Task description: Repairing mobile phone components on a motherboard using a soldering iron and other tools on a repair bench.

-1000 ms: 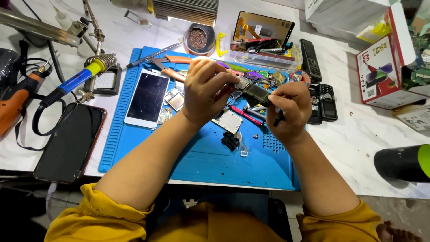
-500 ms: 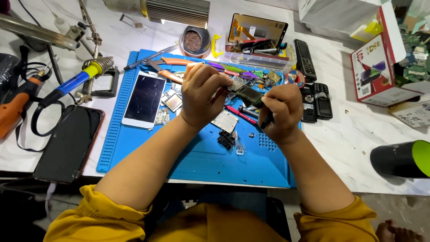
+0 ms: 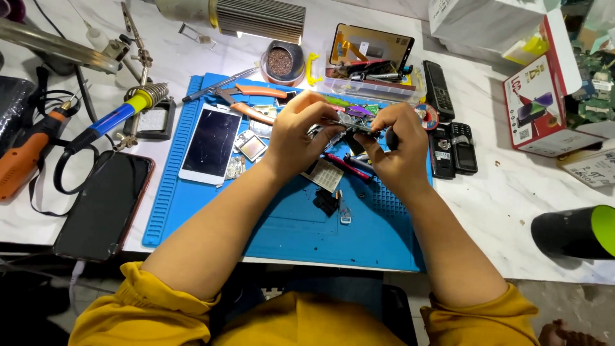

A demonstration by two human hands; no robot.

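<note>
We look down on a white marble-patterned worktop (image 3: 512, 192) with a blue repair mat (image 3: 282, 224) laid across its middle, and clutter crowds every side. On the mat's left part lies a white phone (image 3: 211, 144) face up; off the mat to the left rests a dark phone in a reddish case (image 3: 102, 205), with a blue-handled soldering iron (image 3: 112, 118) and an orange tool (image 3: 25, 154) beyond it. At the far edge we see orange-handled pliers (image 3: 256, 91), a small round tin (image 3: 280, 62) and a clear tray of parts (image 3: 368, 77). To the right lie three dark keypad phones (image 3: 451, 138), a red and white box (image 3: 544, 96) and a black and green cylinder (image 3: 576, 230). Our left hand (image 3: 301, 131) and right hand (image 3: 397, 147) meet above the mat's centre, fingers curled and pressed close, pinching between them a small dark phone part (image 3: 349, 125) held just above the mat. The right hand also seems to grip a thin dark tool, though we cannot tell its tip. Small loose parts (image 3: 327, 192) lie below the hands
</note>
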